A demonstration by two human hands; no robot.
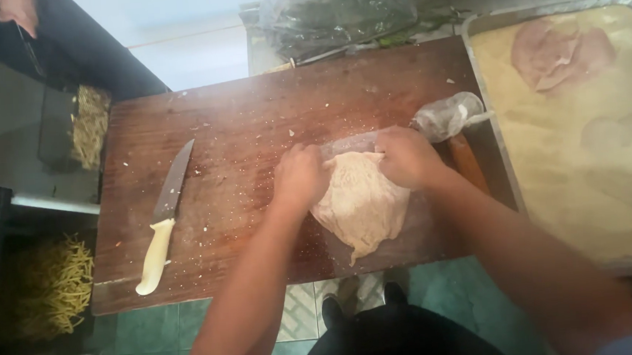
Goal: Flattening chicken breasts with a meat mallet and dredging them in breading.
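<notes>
Both hands down on the meat, mid-board!
Knife [164, 227] at 9 o'clock; left hand [299, 177] and right hand [405, 156], fingers curled, grip the flattened meat [361, 205] at its top edge; crumb tray [487, 86] at 3 o'clock.

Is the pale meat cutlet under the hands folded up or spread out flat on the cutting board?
Spread flat. The cutlet lies as one thin sheet on the cutting board, with the left hand and right hand on its top edge.
</notes>
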